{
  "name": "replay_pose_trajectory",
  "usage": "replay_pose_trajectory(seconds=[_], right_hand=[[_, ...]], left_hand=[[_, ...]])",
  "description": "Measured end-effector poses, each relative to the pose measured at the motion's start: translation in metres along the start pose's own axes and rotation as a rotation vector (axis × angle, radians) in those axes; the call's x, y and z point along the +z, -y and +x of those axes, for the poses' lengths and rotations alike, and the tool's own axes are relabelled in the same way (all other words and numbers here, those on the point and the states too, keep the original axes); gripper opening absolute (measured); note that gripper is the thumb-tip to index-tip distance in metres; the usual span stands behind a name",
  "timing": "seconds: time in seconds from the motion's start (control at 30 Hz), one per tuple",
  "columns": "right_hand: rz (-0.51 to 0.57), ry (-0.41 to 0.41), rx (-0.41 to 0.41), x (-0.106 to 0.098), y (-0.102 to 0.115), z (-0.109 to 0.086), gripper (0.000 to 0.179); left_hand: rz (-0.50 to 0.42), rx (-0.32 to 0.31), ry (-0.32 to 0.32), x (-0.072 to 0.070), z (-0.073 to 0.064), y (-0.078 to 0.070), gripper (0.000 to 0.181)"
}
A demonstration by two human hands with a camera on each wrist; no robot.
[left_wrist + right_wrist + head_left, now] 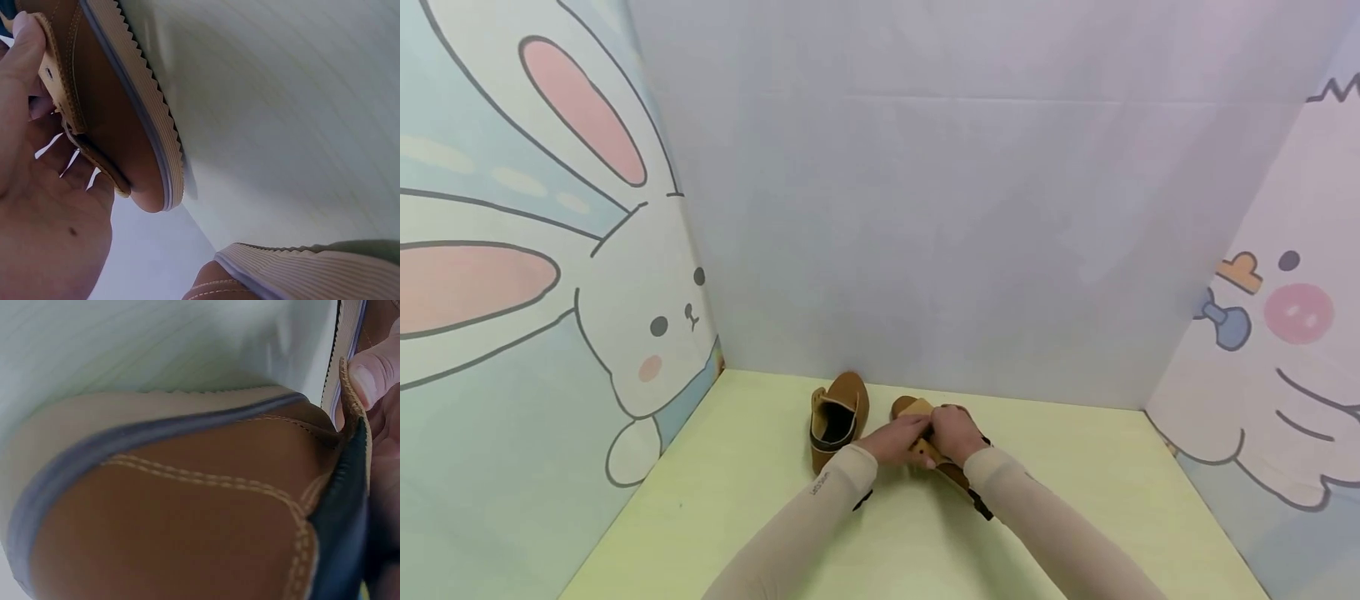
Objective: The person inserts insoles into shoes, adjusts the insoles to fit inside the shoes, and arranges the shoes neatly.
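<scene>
A brown leather shoe [951, 473] with tan lining lies under both hands in the head view. My left hand [895, 439] grips its near side. In the left wrist view, my thumb [25, 53] pinches the tan flap [59, 81] with an eyelet, and fingers reach behind it. My right hand [955, 432] holds the shoe's upper near the opening, fingers curled, their tips partly hidden. The right wrist view shows brown leather [156, 531] with double stitching, a dark lining [340, 525] and a thumb [372, 378] against a flap edge; whose thumb cannot be told.
A matching brown shoe [848, 392] stands left of the hands, its opening facing up. Both shoes are on a pale yellow-green table [737, 492]. A plain grey-white wall [925, 250] rises behind; cartoon panels [647, 333] flank the sides.
</scene>
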State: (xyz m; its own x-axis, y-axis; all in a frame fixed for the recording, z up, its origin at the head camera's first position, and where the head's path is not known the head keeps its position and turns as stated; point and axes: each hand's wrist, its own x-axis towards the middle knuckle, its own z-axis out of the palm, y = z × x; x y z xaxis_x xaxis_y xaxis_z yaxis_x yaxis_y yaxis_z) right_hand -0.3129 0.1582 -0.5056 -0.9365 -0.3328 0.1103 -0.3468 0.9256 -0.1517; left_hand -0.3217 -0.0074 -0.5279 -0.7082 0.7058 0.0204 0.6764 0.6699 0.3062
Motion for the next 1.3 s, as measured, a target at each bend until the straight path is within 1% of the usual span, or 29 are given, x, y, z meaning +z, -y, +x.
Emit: replay_pose_trajectory(seconds=[0.1, 0.2, 0.33, 0.4, 0.47, 0.53, 0.63, 0.77, 0.9, 1.0, 1.07, 1.23, 1.3], right_hand=[[0.032, 0.004, 0.031, 0.002, 0.0, -0.001, 0.018], [0.047, -0.01, 0.041, 0.003, -0.001, -0.001, 0.016], [0.044, -0.052, 0.02, 0.008, 0.0, -0.002, 0.019], [0.035, -0.059, 0.013, 0.009, 0.001, -0.001, 0.023], [0.024, -0.049, 0.011, 0.009, 0.003, 0.0, 0.023], [0.011, -0.032, 0.024, 0.006, 0.005, 0.0, 0.021], [0.022, -0.01, 0.062, 0.003, 0.007, 0.002, 0.012], [0.036, -0.001, 0.119, 0.004, 0.006, 0.004, 0.012], [0.045, -0.022, 0.133, 0.006, 0.004, 0.004, 0.011], [0.052, -0.031, 0.114, 0.007, 0.003, 0.002, 0.016], [0.047, -0.009, 0.081, 0.007, 0.003, 0.0, 0.019], [0.031, 0.117, -0.058, -0.003, 0.0, -0.011, 0.023], [0.035, 0.169, -0.093, -0.009, -0.003, -0.016, 0.027]], left_hand=[[0.0, 0.004, -0.003, 0.002, 0.0, 0.0, 0.086], [-0.005, 0.002, -0.003, 0.002, 0.001, 0.002, 0.086], [-0.031, -0.018, -0.003, 0.0, -0.002, 0.003, 0.084], [-0.043, -0.023, -0.006, -0.002, -0.003, 0.004, 0.083], [-0.048, -0.019, -0.007, -0.002, -0.004, 0.005, 0.083], [-0.065, -0.013, -0.008, -0.002, -0.003, 0.006, 0.085], [-0.087, -0.008, -0.006, -0.001, -0.002, 0.007, 0.088], [-0.1, 0.013, -0.003, 0.001, 0.001, 0.009, 0.089], [-0.132, 0.044, -0.008, 0.002, 0.004, 0.009, 0.086], [-0.159, 0.049, -0.012, 0.001, 0.004, 0.008, 0.084], [-0.162, 0.033, -0.007, 0.001, 0.003, 0.008, 0.084], [-0.154, -0.019, 0.009, 0.001, 0.001, 0.006, 0.084], [-0.154, -0.036, 0.019, 0.001, 0.001, 0.006, 0.085]])
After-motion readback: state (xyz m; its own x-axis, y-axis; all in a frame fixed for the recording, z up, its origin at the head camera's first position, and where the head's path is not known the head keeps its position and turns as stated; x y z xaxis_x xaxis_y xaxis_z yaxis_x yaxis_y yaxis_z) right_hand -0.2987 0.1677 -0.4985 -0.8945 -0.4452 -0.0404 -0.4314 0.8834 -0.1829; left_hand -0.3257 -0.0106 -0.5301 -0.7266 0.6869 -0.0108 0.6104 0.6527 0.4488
